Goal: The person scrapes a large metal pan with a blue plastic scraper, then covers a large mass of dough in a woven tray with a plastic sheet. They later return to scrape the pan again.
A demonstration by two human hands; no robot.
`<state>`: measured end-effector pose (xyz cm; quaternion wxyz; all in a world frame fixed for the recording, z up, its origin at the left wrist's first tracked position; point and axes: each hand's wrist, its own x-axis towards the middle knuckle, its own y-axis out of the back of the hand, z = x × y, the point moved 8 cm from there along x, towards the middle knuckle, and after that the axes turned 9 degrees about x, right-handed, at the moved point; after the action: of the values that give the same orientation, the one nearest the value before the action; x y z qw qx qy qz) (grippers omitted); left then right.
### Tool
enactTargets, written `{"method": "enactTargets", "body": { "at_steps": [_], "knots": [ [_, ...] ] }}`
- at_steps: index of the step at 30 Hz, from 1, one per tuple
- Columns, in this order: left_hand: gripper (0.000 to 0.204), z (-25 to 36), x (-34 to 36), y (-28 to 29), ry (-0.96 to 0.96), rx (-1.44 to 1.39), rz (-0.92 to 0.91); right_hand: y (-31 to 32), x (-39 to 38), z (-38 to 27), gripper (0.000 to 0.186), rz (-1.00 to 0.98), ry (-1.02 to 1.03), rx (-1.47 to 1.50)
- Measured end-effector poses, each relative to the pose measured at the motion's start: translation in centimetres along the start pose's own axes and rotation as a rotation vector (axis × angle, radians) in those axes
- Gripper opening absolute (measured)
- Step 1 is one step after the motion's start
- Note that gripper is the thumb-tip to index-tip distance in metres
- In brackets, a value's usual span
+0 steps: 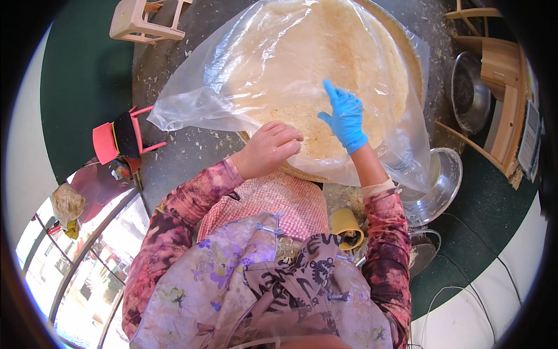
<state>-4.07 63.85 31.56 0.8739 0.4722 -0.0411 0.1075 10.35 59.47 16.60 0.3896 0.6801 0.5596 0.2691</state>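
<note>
A large round tray with a tan rim stands before me, filled with a pale, crumbly, golden mass. Clear plastic sheeting lies over much of it and spreads past the rim on both sides. My bare left hand is at the tray's near edge, beside the sheet's edge. Its fingers are curled in, and what they hold, if anything, is hidden. Over the mass, my right hand wears a blue glove. Its thumb and index finger stand apart, and I see nothing held in it.
Metal basins stand right of the tray, near a wooden cabinet. A yellow cup-shaped container is beside my right forearm. At the left are a pink chair and a beige stool. Cables run along the lower right.
</note>
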Motion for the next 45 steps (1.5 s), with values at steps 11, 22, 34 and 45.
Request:
{"method": "enactTargets", "body": {
  "at_steps": [11,22,34,45],
  "knots": [
    [0.014,-1.1,0.9,-1.0,0.074,0.036,0.11,-6.4,7.3,-1.7,0.01,-0.07,0.127,-0.172],
    [0.011,-9.2,3.6,-4.7,0.25,0.2,0.17,-11.5,7.8,-0.8,0.011,-0.078,0.087,0.189],
    [0.011,-21.5,2.7,-13.8,0.713,0.176,-0.044,-5.6,-0.2,4.9,0.036,-0.622,-0.574,0.949],
    [0.012,-23.1,1.8,-14.4,0.779,0.143,-0.137,9.2,-0.5,0.0,0.021,-0.159,0.164,0.092]
  ]
}}
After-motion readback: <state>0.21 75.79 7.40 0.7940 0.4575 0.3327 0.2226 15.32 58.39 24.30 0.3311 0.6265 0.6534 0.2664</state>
